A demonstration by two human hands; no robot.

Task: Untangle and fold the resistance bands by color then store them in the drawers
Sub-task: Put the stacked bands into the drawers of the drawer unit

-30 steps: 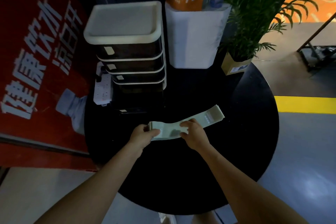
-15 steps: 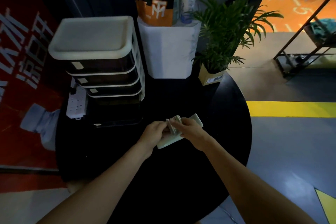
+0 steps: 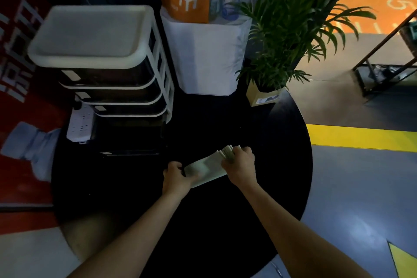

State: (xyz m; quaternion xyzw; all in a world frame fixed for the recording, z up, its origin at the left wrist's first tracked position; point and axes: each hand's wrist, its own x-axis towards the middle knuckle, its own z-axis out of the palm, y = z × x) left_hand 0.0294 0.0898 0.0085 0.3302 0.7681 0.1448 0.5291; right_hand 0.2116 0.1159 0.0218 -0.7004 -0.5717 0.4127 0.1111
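Observation:
A pale green resistance band (image 3: 208, 167), folded into a short flat stack, lies in the middle of the round black table (image 3: 282, 153). My left hand (image 3: 177, 176) grips its near left end. My right hand (image 3: 240, 163) holds the far right end, where several folded layers show at the fingertips. The white drawer unit (image 3: 101, 58) with dark drawers stands at the back left; its lowest drawer (image 3: 128, 142) is pulled out toward the band.
A white power strip (image 3: 80, 123) lies left of the drawers. A white bin (image 3: 207, 56) with an orange bag and bottles stands behind, beside a potted plant (image 3: 277, 52). A red banner is on the left, grey floor with a yellow line on the right.
The band went from a long strip stretched to the right to a short folded stack held between both hands. The camera view has shifted.

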